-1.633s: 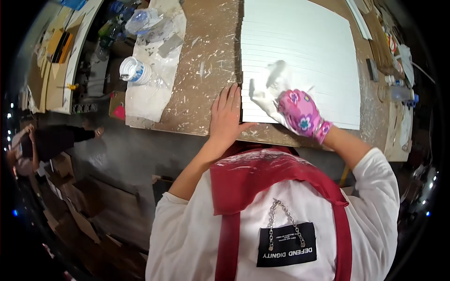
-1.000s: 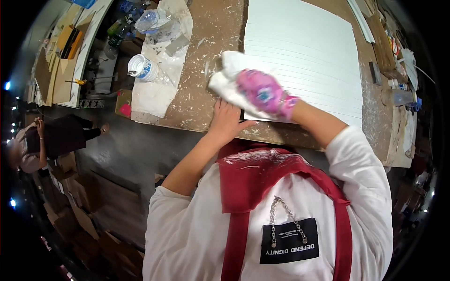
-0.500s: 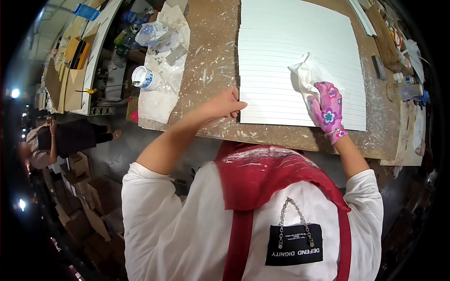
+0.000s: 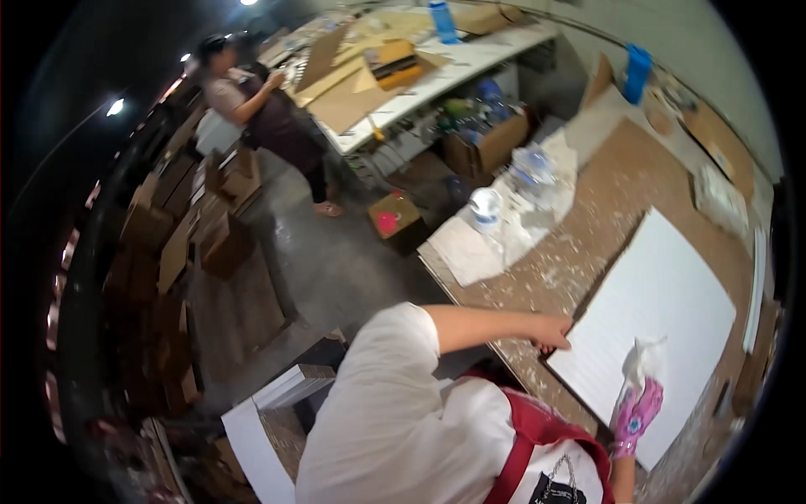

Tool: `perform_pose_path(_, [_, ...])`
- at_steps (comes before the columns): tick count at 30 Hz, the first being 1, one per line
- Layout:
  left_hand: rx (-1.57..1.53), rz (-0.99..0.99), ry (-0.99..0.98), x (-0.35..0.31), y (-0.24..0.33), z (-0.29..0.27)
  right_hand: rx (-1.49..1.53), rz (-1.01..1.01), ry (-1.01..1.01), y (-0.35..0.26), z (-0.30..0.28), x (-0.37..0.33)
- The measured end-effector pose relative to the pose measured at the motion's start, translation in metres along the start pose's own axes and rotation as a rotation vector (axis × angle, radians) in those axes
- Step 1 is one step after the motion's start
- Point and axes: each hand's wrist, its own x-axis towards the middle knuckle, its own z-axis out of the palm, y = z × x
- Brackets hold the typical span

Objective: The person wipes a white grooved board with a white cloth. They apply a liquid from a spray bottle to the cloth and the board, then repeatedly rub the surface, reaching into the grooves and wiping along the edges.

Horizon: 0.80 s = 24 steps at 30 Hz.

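A white board (image 4: 663, 286) marked with fine parallel lines lies on the brown, paint-spattered worktable (image 4: 621, 181). My bare left hand (image 4: 552, 331) is at its left edge, fingers curled and closed on that edge. Over the board's near part is my right hand (image 4: 638, 418), in a pink flowered glove. It is closed around a crumpled white cloth (image 4: 648, 357), which rests on the board's surface.
A white tub (image 4: 485, 207) and clear plastic (image 4: 533, 168) stand on paper at the table's left side. Beyond the floor gap, a person (image 4: 260, 109) stands by another bench (image 4: 361, 134). Cardboard boxes (image 4: 225, 244) crowd the left; white frame-like pieces (image 4: 264, 428) lie near my left elbow.
My view has swung left, bringing the other person and bench further into sight. My left hand stays at the board's edge; my right still holds the cloth on the board.
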Motion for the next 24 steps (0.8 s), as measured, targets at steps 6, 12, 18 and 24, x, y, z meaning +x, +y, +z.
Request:
perform_pose_path(6, [-0.013, 0.031, 0.130, -0.024, 0.014, 0.002, 0.046, 0.014, -0.061, 0.000, -0.004, 0.003])
perform_pose_path(12, [-0.014, 0.154, 0.218, -0.018, 0.002, 0.010, 0.008, -0.004, -0.238, 0.036, 0.031, 0.004])
perform_pose_path(18, [0.084, 0.133, 0.209, -0.027, 0.018, 0.007, 0.038, -0.125, -0.301, -0.048, 0.001, 0.031])
perform_pose_path(24, [0.065, 0.117, 0.095, -0.028, 0.022, -0.004, 0.042, -0.134, -0.260, -0.058, 0.003, 0.035])
